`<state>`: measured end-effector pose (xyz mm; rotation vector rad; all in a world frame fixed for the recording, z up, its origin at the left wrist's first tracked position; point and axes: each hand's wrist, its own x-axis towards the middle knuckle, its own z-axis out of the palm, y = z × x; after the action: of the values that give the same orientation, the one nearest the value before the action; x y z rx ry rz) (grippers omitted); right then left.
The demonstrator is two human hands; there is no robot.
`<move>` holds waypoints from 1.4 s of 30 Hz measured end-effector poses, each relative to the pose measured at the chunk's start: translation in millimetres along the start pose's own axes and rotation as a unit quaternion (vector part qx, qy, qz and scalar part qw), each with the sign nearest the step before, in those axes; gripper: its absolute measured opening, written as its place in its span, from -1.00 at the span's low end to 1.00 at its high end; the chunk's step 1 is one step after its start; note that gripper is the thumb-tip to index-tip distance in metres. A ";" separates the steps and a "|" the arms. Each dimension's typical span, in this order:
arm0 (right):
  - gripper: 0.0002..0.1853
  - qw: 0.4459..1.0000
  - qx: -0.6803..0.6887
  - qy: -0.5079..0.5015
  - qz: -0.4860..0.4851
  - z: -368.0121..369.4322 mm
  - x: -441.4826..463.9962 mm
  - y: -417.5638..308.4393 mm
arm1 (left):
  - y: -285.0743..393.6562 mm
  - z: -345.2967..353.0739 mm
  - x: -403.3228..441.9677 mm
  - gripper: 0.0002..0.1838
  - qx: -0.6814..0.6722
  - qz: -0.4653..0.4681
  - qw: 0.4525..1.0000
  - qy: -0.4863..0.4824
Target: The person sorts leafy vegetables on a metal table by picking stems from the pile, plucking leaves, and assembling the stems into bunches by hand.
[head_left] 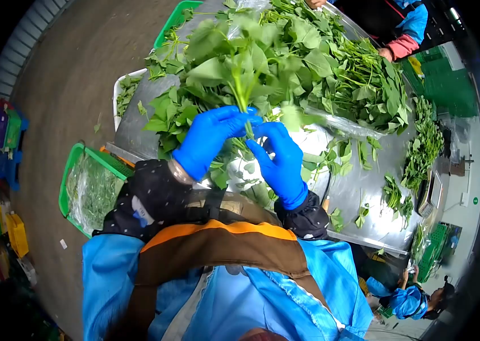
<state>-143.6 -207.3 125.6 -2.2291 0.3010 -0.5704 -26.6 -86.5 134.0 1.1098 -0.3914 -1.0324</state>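
Here, the left hand (209, 136) holds a leafy bunch (242, 82); I can't tell whether the right hand's (282, 163) fingers grip too. Heaped greens (325, 62) crowd the counter (359, 192) beside a green crate (105, 159).

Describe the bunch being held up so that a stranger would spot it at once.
Find the metal table heaped with leafy greens. Over it the blue-gloved left hand and right hand meet, and the bunch fans out from the left hand, leaves pointing away. Held by its pale stems, it stands out from the neighbouring greens, which lie piled up.
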 end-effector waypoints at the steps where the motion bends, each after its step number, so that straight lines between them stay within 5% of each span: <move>1: -0.87 0.995 0.091 0.025 0.041 -2.8 -5.9 -7.6 | -7.8 -4.5 2.3 -0.58 -0.068 -0.020 0.997 0.015; 3: -0.92 0.968 0.185 0.147 0.082 -6.1 -31.9 29.6 | -27.0 -16.6 -1.4 -0.61 -0.116 -0.024 0.993 0.021; 4: -0.96 0.967 0.189 0.121 0.122 -12.8 -41.4 44.2 | -37.4 -21.1 -2.0 -0.62 -0.122 -0.035 0.991 0.038; 5: -0.83 0.952 0.214 0.023 0.216 -19.9 -45.9 46.7 | -46.6 -23.3 -3.2 -0.62 -0.138 -0.043 0.989 0.036; 8: -0.56 0.891 0.285 -0.202 0.289 -7.1 -46.8 58.0 | -70.7 -30.1 -5.2 -0.62 -0.195 -0.067 0.979 0.002; 11: -0.65 0.773 0.544 -0.121 0.302 23.9 -38.2 41.4 | -75.2 -25.0 -8.2 -0.65 -0.230 -0.066 0.970 -0.042; 14: -0.72 0.790 0.532 -0.061 0.297 20.9 -47.7 40.8 | -81.8 -55.7 -1.3 -0.71 -0.313 0.035 0.948 -0.054; 15: -0.75 0.849 0.447 -0.085 0.270 6.8 -49.2 39.3 | -75.9 -60.8 2.1 -0.72 -0.341 0.076 0.936 -0.048; 16: -0.79 0.913 0.353 -0.087 0.183 -3.1 -62.5 61.1 | -65.7 -67.0 1.0 -0.73 -0.359 0.084 0.929 0.013; 17: -0.82 0.896 0.437 0.044 0.074 -5.5 -78.9 84.8 | -41.5 -66.6 -2.5 -0.75 -0.377 0.091 0.919 0.076; 18: -0.77 0.647 0.708 0.190 0.212 -21.3 -79.1 81.4 | -30.3 -66.1 -4.9 -0.76 -0.395 0.101 0.902 0.140; 19: -0.69 0.462 0.811 0.302 0.193 -43.0 -70.9 83.7 | -33.2 -65.0 -7.1 -0.77 -0.382 0.114 0.912 0.100; 21: -0.68 0.662 0.714 0.169 0.153 -42.7 -51.6 85.9 | -35.1 -57.5 -4.9 -0.78 -0.347 0.138 0.928 0.009; 23: -0.68 0.871 0.435 0.069 0.218 -22.1 -53.6 133.1 | -52.4 -56.8 5.9 -0.71 -0.455 0.039 0.878 -0.142; 25: -0.72 0.917 0.280 0.001 0.284 9.7 -28.5 111.7 | -66.7 -55.3 15.4 -0.66 -0.416 0.009 0.896 -0.158; 26: -0.74 0.964 0.095 -0.001 0.247 27.8 -21.8 99.5 | -66.6 -45.8 15.6 -0.64 -0.370 -0.022 0.927 -0.048; 27: -0.76 0.976 -0.093 -0.002 0.197 41.3 -15.2 91.8 | -64.3 -39.1 16.3 -0.61 -0.318 -0.050 0.945 0.061; 29: -0.78 0.970 -0.214 -0.052 0.100 65.5 -15.3 112.6 | -81.8 -54.3 23.4 -0.55 -0.288 -0.037 0.957 0.019; 31: -0.75 0.982 -0.037 -0.033 0.180 61.0 -22.0 125.2 | -89.0 -58.6 26.9 -0.50 -0.241 -0.046 0.967 0.061; 33: -0.75 0.938 0.210 0.009 0.276 21.9 -18.7 105.3 | -94.6 -69.2 19.8 -0.51 -0.241 -0.024 0.968 0.066; 36: -0.74 0.909 0.283 0.047 0.301 -38.5 -14.9 78.5 | -67.7 -46.5 6.4 -0.51 -0.252 -0.007 0.959 0.128; 39: -0.72 0.890 0.329 0.012 0.316 -35.1 -25.9 82.8 | -58.9 -51.9 6.3 -0.55 -0.223 0.014 0.975 -0.020; 40: -0.72 0.898 0.329 0.015 0.291 -35.2 -29.5 80.9 | -60.8 -38.4 6.5 -0.59 -0.157 0.016 0.984 0.081; 42: -0.72 0.902 0.334 0.023 0.271 -29.6 -34.8 78.1 | -58.1 -24.5 6.4 -0.62 -0.105 0.033 0.992 0.059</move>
<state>-190.7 -264.0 73.1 -1.3835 0.6210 -0.3440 -33.9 -82.4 71.1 0.9558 -0.2179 -0.9225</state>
